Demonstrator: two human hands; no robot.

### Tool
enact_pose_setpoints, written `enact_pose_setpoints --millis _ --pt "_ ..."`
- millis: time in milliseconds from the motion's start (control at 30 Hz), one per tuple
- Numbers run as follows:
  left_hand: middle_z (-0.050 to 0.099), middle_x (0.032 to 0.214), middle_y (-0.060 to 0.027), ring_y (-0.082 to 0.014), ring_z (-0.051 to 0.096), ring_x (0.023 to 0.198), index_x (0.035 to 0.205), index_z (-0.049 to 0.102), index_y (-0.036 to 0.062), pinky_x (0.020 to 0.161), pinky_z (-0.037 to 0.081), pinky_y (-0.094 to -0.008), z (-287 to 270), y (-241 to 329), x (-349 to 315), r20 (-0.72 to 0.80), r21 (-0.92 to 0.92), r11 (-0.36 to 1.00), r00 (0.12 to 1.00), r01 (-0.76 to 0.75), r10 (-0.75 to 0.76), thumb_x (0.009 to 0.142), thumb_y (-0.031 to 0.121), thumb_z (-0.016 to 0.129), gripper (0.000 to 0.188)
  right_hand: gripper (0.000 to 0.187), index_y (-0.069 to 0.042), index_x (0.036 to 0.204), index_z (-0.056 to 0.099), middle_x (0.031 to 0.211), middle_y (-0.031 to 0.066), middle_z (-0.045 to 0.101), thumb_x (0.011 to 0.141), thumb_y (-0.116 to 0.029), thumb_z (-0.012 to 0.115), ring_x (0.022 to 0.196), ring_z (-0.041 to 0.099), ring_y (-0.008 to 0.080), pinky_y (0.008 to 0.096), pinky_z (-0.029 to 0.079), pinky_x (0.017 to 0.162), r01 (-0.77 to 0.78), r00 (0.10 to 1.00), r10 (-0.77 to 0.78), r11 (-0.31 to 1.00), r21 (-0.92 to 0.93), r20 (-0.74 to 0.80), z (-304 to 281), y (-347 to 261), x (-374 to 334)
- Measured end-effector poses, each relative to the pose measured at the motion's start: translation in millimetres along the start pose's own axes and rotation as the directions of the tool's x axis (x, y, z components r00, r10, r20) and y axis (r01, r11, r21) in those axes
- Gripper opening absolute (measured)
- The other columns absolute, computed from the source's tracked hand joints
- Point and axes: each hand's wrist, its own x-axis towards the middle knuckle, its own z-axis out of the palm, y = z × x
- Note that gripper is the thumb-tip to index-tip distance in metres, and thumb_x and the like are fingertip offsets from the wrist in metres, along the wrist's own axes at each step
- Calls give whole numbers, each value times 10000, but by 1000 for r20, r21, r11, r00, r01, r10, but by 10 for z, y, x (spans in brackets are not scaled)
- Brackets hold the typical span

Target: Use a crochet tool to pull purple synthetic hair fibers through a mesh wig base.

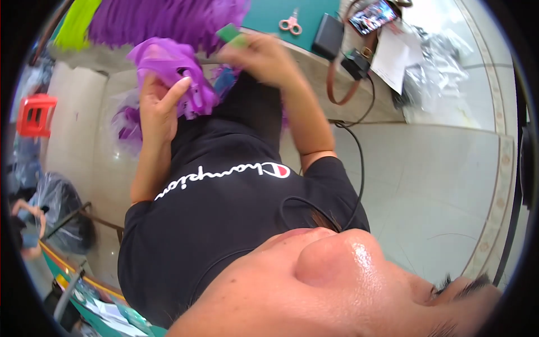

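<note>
My left hand [159, 106] is closed on a thin, bright purple piece of fabric [193, 92]. It has holes or slits in it, and its upper part covers some of my fingers. Right of it, my right hand [255, 56] is slightly blurred and pinches a small flat green piece [229, 33], whose kind I cannot make out. Just beyond both hands, a row of darker purple fabric strips [151, 22] lies along the table's near edge. A patch of blue and purple material [224, 81] shows below my right hand, partly hidden.
Lime-green strips [77, 23] lie at the far left. Pink-handled scissors [291, 23] rest on the green tabletop [266, 17]. To the right are a black box [328, 36], a brown strap [332, 84], a phone [373, 17], papers [393, 53] and clear plastic [441, 78]. A red stool [37, 115] stands left.
</note>
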Motion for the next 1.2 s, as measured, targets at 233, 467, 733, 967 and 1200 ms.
enact_pose_setpoints --millis 233,467,733,967,1200 --pt "616 986 -67 -168 613 884 1147 543 50 821 483 -307 -224 -108 78 -12 -234 972 1000 12 -15 882 -6 546 270 169 13 838 587 737 -23 513 802 -78 725 692 463 28 181 401 577 260 965 -241 928 266 -102 639 80 -114" --pt "639 919 -66 -153 598 783 1037 593 53 734 499 -290 -398 -43 295 -375 -358 921 927 -153 8 924 87 543 128 66 -18 943 529 900 41 529 904 -50 572 688 502 80 218 421 579 579 777 -424 770 267 -465 514 165 -196" --pt "598 808 -93 -184 537 703 913 553 32 662 469 -317 -1760 522 589 -685 -287 780 689 -555 238 919 151 562 120 169 -105 797 499 599 -30 414 924 -198 561 518 416 56 166 309 444 807 101 107 573 144 -989 -992 293 -593" --pt "612 676 -24 -111 548 543 853 634 91 496 438 -263 -1119 712 324 -636 46 876 663 -479 396 836 158 653 72 274 29 917 627 758 93 597 862 -238 657 672 539 179 328 437 602 -110 940 -98 820 -562 -327 -685 433 -886" --pt "602 726 -5 -62 524 584 972 637 44 516 387 -206 -661 783 138 -391 17 913 838 -408 381 859 150 649 156 300 10 945 593 717 74 560 942 -286 538 628 488 139 244 374 555 -58 847 -92 963 -263 -524 -543 901 -861"
